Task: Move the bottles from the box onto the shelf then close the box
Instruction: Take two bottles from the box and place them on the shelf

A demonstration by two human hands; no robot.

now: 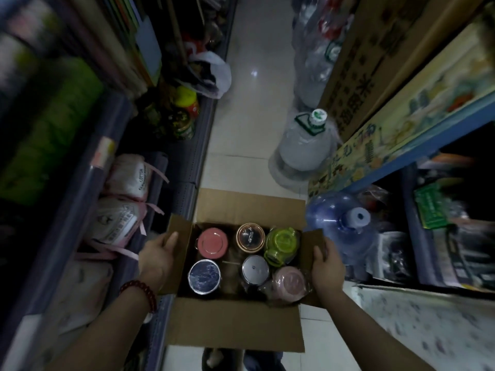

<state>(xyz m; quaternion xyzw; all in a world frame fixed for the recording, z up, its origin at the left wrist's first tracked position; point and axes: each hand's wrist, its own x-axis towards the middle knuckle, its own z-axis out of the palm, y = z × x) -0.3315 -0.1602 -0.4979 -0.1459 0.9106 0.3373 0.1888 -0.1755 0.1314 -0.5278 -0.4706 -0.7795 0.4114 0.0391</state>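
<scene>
While the box (235, 325) hangs over the floor between the shelves, the left hand (158, 255) and right hand (325, 266) each grip a side flap, likely to keep it steady. Six bottles (213, 241) stand inside, all flaps open. Farther off, a jug (304, 145) stands on the floor.

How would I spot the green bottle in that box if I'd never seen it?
Find the open cardboard box held over the aisle floor. Look in its far row, at the right corner. The green bottle there has the only lime-green lid, with side clasps; its neighbours' lids are pink, copper-rimmed or silver.
</scene>
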